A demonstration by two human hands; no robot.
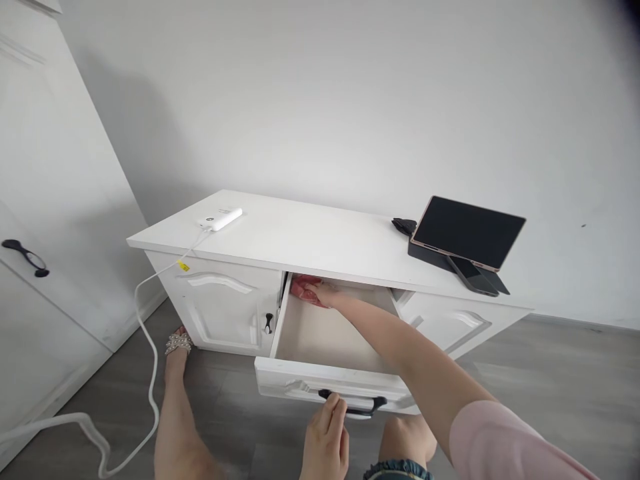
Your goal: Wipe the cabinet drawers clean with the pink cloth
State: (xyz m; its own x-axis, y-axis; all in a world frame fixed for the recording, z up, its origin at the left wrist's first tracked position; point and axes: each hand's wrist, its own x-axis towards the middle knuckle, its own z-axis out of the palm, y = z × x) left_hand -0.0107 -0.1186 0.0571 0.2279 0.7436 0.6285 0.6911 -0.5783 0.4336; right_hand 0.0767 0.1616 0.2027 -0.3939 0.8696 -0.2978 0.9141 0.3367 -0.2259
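Cloth (300,288), red and crumpled, is pressed by the right hand (323,293) into the far left corner of a pulled-out drawer (327,337), and is partly covered by the fingers; whether it is also gripped cannot be told. The right arm, with a pink sleeve (493,433), is stretched across the drawer from its right side. By the left hand (326,433), curled with its fingers bent, the left part of a black handle (367,409) on the drawer front is grasped. Pale bare bottom is shown in the rest of the drawer, which is set in a white cabinet (300,230) between two panelled fronts. On the left of the cabinet top a white device (223,219) is laid, and to it is joined a white cable (153,373), bearing a yellow tag (183,265) and draped over the front edge. Towards the right end a dark screen (467,230) is propped at a tilt on a black base (430,256), with a phone (474,277) rested against its front and a small black bundle (404,225) placed just to its left. At far left, a white wardrobe (55,173) is seen.
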